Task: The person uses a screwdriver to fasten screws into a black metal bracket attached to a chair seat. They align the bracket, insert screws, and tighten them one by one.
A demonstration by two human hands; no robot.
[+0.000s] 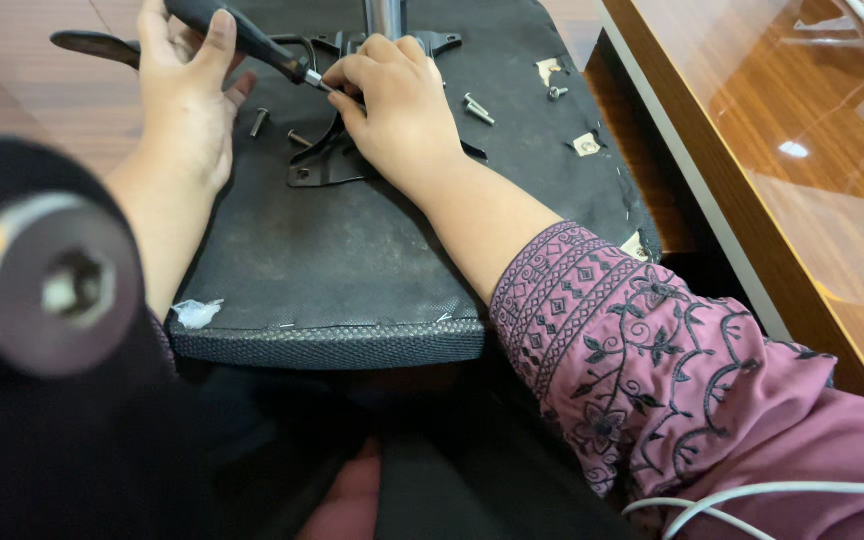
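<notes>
The left hand (187,95) grips a black-handled screwdriver (242,35); the right hand (397,105) pinches its tip against the black metal bracket (322,160) on the upturned black fabric seat (352,270).

Wood-plank floor (22,70) in warm brown, glossy wooden desk (812,150) at right — glass-topped, catching bright light reflections
</notes>
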